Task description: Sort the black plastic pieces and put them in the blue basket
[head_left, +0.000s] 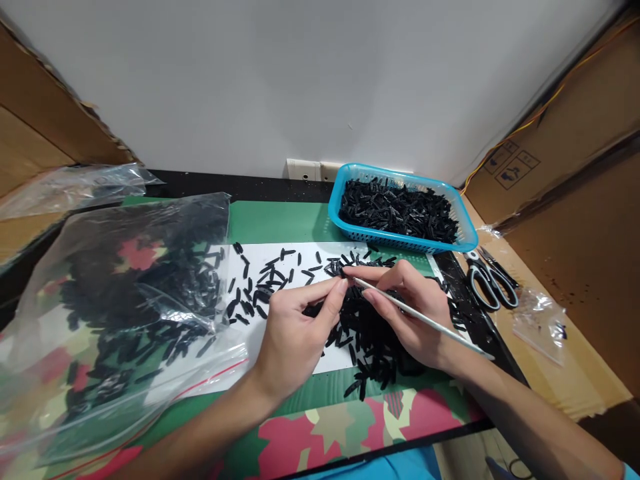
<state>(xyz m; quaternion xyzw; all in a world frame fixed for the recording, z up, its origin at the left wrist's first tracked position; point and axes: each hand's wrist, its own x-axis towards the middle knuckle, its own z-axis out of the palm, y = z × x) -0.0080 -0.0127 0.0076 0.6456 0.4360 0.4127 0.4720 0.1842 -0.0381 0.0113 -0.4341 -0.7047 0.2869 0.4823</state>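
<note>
1. Centre frame, my left hand (300, 333) pinches a small, slender black piece (345, 272) between thumb and forefinger.
2. Right of centre, my right hand (423, 313) grips a slim white rod-shaped tool (430, 321) pen-fashion, tip close by; whether they touch, I can't tell.
3. Danger here: too loose a pinch, and a nudge from that tip could flick the piece into the loose black heap (373, 327) beneath.
4. A dragging right wrist might scatter the heap, too.

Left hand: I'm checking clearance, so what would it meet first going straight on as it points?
Most likely the right hand, at its index fingertip, near the tip of the thin white stick; depth is hard to judge.
</note>
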